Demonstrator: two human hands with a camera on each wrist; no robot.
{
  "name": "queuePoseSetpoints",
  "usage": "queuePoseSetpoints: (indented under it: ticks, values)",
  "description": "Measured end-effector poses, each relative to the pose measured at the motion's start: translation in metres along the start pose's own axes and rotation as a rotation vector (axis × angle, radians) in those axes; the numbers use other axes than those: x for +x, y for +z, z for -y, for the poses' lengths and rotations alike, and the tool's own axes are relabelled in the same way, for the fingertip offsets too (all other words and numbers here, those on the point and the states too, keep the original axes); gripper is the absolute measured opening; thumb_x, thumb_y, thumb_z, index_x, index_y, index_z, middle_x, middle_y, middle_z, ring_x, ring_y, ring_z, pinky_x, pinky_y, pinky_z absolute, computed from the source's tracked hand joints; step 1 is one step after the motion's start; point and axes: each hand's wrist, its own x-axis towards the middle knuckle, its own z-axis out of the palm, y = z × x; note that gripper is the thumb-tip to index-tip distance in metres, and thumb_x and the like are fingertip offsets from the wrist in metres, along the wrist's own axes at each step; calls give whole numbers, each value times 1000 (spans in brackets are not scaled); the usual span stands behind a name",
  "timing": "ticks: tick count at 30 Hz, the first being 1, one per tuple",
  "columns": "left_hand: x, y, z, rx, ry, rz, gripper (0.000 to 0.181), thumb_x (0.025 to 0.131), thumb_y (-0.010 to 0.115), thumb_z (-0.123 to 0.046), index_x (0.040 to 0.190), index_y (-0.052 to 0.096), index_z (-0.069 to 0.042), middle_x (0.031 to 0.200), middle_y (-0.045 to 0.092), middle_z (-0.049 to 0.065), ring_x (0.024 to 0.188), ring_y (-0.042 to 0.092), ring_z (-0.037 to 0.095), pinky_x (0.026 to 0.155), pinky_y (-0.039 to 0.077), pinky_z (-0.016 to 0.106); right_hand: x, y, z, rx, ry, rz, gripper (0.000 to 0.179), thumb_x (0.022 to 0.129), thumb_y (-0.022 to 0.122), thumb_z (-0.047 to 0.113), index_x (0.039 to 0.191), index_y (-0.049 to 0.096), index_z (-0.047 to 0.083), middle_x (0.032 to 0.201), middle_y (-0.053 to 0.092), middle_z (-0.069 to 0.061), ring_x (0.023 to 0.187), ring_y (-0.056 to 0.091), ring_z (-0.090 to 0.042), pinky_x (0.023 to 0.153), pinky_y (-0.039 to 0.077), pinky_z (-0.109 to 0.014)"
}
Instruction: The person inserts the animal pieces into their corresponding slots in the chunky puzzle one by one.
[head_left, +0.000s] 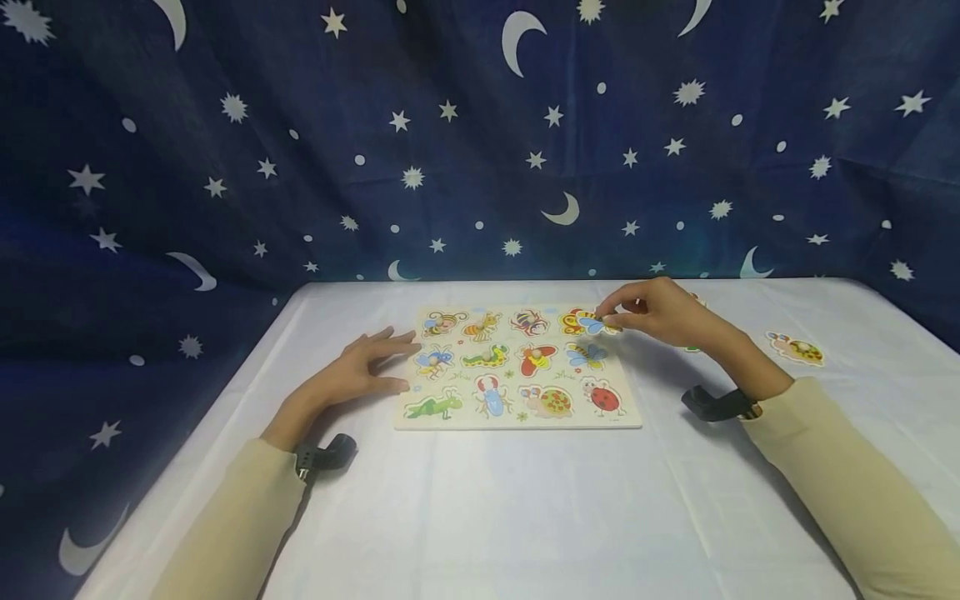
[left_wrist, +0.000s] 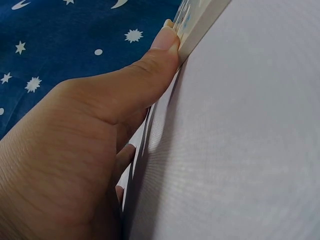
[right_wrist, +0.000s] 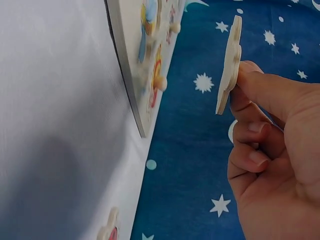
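Note:
A wooden insect puzzle board (head_left: 465, 421) lies on the white table. My right hand (head_left: 660, 310) pinches a bee puzzle piece (head_left: 594, 323) with blue wings over the board's upper right corner. In the right wrist view this bee piece (right_wrist: 230, 70) appears edge-on, held off the board between thumb and fingers. Below it on the board is a matching bee picture (head_left: 587, 357); a butterfly (head_left: 570, 322) is partly covered by the held piece. My left hand (head_left: 352, 371) rests at the board's left edge with fingers spread, its thumb (left_wrist: 162, 42) touching that edge in the left wrist view.
To the right of the board lies a loose snail piece (head_left: 797, 349). Other loose pieces are mostly hidden behind the right hand and wrist. Knobs (right_wrist: 160, 83) stick up from pieces on the board. A dark blue star-and-moon curtain (head_left: 480, 167) hangs behind the table.

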Motion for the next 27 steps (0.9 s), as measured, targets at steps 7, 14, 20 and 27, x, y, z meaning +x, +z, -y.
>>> queuePoseSetpoints:
  ticks: [7, 14, 20, 27]
  values:
    - [1, 0, -1, 2, -10, 4, 64, 80, 75, -42, 136, 55, -20, 149, 39, -1, 143, 17, 31, 115, 2, 52, 4, 10, -3, 35, -47, 40, 18, 83, 75, 12, 101, 76, 16, 87, 66, 2, 67, 44, -20, 53, 36, -28]
    - [0, -1, 0, -5, -5, 4, 64, 80, 75, -41, 136, 55, -20, 149, 39, 0, 143, 16, 31, 115, 2, 53, 8, 22, -4, 14, -50, 75, 18, 83, 76, 12, 99, 76, 18, 88, 68, 6, 71, 46, -19, 57, 38, -29]
    - [0, 0, 0, -4, -9, 6, 64, 80, 75, -42, 137, 55, -20, 149, 39, 0, 143, 16, 31, 115, 2, 53, 8, 26, -2, -25, -65, 103, 16, 82, 76, 14, 97, 76, 19, 83, 66, 7, 69, 45, -17, 59, 36, -30]
    - [1, 1, 0, -6, -21, 9, 65, 79, 75, -43, 137, 55, -20, 150, 39, -1, 144, 15, 30, 115, 1, 52, 7, 27, -3, -17, -45, 130, 16, 82, 76, 15, 98, 76, 18, 81, 65, 7, 70, 45, -18, 59, 35, -30]
